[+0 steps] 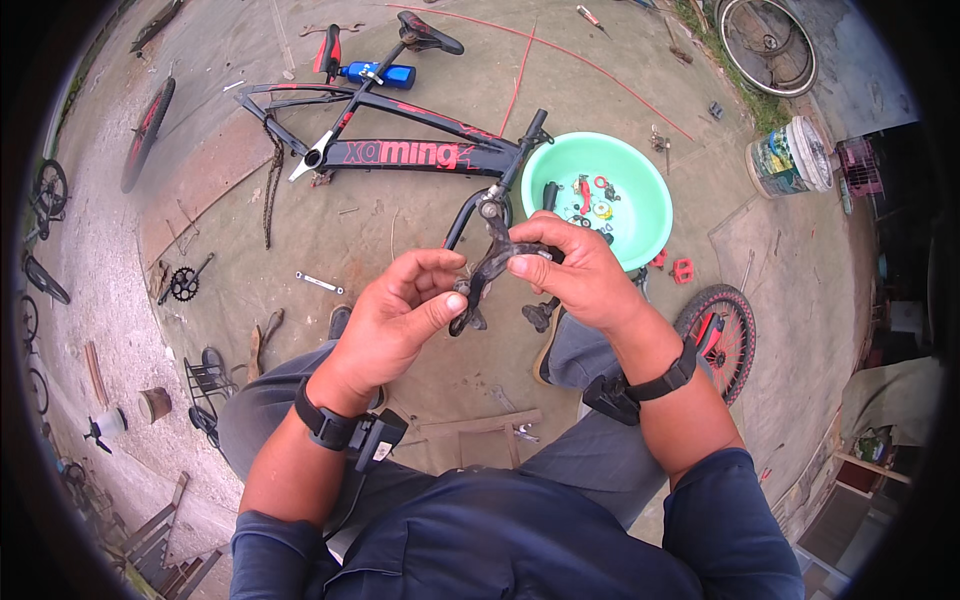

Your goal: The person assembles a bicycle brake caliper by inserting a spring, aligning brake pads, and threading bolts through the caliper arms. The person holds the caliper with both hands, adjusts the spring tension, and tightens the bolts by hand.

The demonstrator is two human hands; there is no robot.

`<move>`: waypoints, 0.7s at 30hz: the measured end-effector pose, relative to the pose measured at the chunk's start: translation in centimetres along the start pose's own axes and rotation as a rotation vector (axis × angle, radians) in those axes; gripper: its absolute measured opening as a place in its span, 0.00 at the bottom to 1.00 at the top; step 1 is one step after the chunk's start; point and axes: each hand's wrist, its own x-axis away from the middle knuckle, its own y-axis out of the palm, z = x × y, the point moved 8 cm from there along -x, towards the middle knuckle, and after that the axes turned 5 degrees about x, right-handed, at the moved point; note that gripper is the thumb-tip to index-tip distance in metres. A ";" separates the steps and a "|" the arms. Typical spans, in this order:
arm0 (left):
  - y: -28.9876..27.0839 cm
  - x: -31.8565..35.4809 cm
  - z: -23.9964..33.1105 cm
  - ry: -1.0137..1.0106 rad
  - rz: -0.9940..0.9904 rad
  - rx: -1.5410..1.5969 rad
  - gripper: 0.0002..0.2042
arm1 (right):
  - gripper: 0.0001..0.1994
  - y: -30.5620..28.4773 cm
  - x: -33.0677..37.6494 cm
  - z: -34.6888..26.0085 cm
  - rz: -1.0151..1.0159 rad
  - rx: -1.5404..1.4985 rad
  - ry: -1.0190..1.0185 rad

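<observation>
Between my hands is a dark, forked metal bicycle part (492, 264) that looks like a brake caliper. My left hand (395, 305) pinches its lower left end between thumb and fingers. Its right arm is gripped by the thumb and fingers of my right hand (578, 268). Just beyond lies a black and red bicycle frame (410, 154) with its fork towards me and a saddle (430, 34) still on it. Beside the fork, a mint-green basin (655, 195) holds several small parts. Another dark part (540, 314) lies on the ground below my right hand.
A spoked wheel (742, 335) lies to the right near red pedals (683, 271). Farther right stands a bucket (790, 160). A wrench (320, 282), a crankset (185, 284), a chain (271, 190) and a black rack (208, 382) lie to the left. Wooden strips (480, 424) lie between my legs.
</observation>
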 end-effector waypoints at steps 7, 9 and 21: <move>0.3 0.0 0.4 0.023 -0.051 -0.049 0.19 | 0.15 0.2 0.1 0.3 -0.024 -0.033 0.040; 0.3 0.0 0.4 0.021 -0.050 -0.054 0.19 | 0.15 0.2 0.1 0.3 -0.024 -0.047 0.040; 0.0 0.3 1.3 0.112 0.014 -0.321 0.17 | 0.11 0.6 0.3 0.4 0.002 -0.137 0.066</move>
